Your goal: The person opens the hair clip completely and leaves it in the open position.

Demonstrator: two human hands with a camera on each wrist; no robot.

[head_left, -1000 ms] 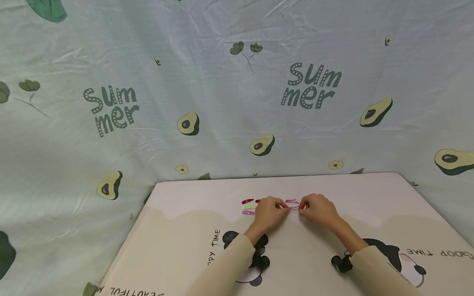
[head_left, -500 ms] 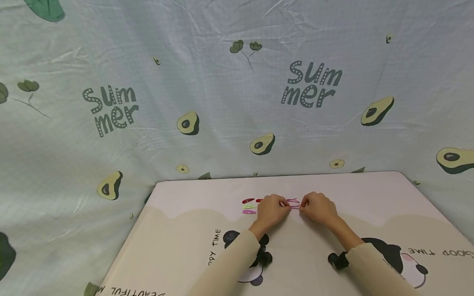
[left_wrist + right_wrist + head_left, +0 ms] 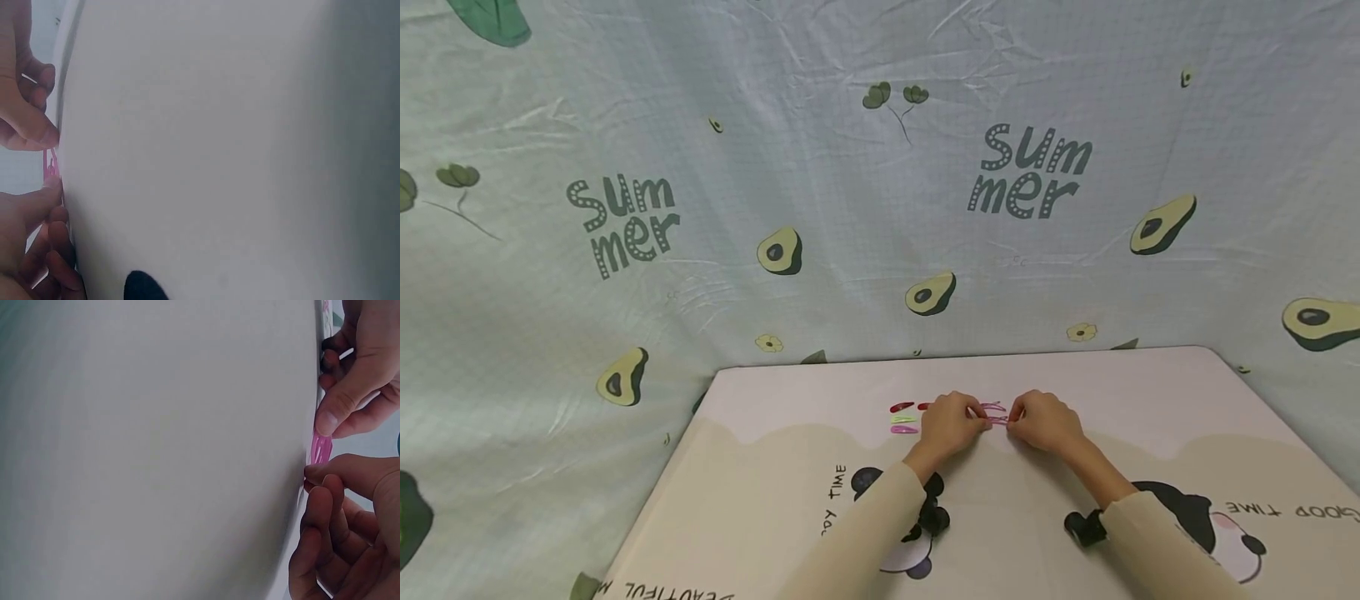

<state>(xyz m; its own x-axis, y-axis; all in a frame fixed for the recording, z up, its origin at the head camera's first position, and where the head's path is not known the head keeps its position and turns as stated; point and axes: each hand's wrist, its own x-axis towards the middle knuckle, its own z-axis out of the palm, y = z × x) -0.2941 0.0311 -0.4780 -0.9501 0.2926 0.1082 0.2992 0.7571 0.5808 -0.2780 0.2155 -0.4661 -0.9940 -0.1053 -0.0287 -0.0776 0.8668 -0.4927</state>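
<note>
A pink snap hair clip (image 3: 997, 421) spans the gap between my two hands near the table's far side. My left hand (image 3: 950, 427) pinches its left end between thumb and finger. The right hand (image 3: 1045, 423) has thumb and fingertips on the clip's right end. In the right wrist view, the clip (image 3: 322, 449) shows its long slotted shape between both sets of fingertips, close over the table. Just behind it lies another pink hair clip (image 3: 994, 407). Left of my left hand are a red clip (image 3: 902, 407), a yellow-green clip (image 3: 903, 419) and a magenta clip (image 3: 904, 430).
A second red clip (image 3: 923, 407) is partly hidden behind my left hand. The table (image 3: 760, 483) wears a pale cover printed with lettering and cartoon animals. Beyond its far edge hangs a curtain (image 3: 850, 183) printed with avocados.
Both hands have shifted slightly to the right with the pink hair clip still between them. During the last half second they have stayed almost still.
</note>
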